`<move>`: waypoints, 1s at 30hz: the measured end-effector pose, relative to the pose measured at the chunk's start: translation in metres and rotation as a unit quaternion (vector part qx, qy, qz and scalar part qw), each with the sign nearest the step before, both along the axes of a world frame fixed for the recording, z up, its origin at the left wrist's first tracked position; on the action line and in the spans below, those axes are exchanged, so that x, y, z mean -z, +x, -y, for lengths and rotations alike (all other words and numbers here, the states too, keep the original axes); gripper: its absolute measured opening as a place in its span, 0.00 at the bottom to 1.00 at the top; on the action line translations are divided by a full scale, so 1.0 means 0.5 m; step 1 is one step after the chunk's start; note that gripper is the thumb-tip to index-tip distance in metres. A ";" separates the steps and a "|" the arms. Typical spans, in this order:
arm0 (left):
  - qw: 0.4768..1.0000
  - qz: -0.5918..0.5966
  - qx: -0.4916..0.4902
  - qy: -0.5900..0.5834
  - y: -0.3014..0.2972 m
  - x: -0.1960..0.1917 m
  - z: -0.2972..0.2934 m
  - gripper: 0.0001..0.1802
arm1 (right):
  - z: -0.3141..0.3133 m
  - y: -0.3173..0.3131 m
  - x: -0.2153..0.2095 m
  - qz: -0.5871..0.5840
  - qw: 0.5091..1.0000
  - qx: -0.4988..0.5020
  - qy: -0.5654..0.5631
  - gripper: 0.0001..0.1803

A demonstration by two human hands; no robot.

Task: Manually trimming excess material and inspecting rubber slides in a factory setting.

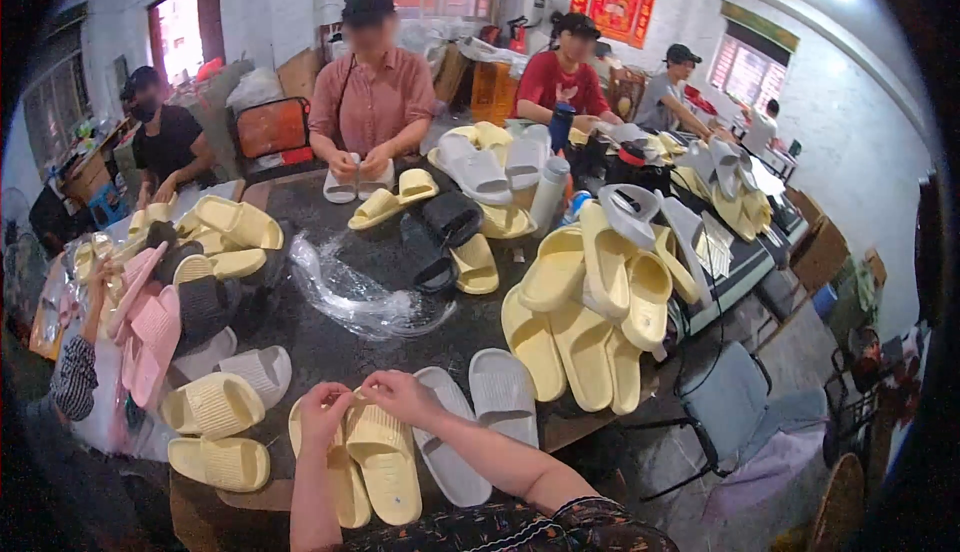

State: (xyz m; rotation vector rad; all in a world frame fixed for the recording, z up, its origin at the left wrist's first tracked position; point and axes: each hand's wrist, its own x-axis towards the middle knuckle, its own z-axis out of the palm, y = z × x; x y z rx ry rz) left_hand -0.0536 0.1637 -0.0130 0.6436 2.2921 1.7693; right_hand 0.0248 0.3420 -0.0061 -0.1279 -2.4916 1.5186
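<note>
A pair of ribbed yellow slippers lies right in front of me, the right slipper partly over the left slipper. At their far ends my left hand and my right hand are close together, fingertips pinched. Whatever is between those fingers is too small to make out. Beside my right forearm rests a pair of grey slippers, one partly behind the arm. Left of my left hand are two more yellow slippers and a grey slipper.
Clear plastic strands lie mid-table. Yellow slippers are heaped at right, pink slippers and black ones at left. A bottle stands farther back. Several people sit around the table; one handles grey slippers opposite. A chair stands right.
</note>
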 end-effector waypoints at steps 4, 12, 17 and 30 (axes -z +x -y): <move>0.998 -0.039 -0.030 0.036 -0.022 0.054 0.013 0.05 | 0.002 -0.008 0.015 -0.009 0.999 0.005 -0.049 0.13; 0.999 0.015 -0.011 0.042 -0.002 0.015 0.008 0.03 | 0.004 -0.003 0.013 -0.010 0.999 0.007 -0.041 0.13; 0.997 0.048 -0.004 0.065 -0.021 0.051 0.014 0.05 | 0.007 -0.010 0.039 -0.080 0.996 -0.008 0.022 0.13; 0.999 -0.015 -0.008 0.043 -0.008 0.028 0.006 0.04 | 0.004 -0.010 0.028 -0.050 0.998 0.005 -0.028 0.12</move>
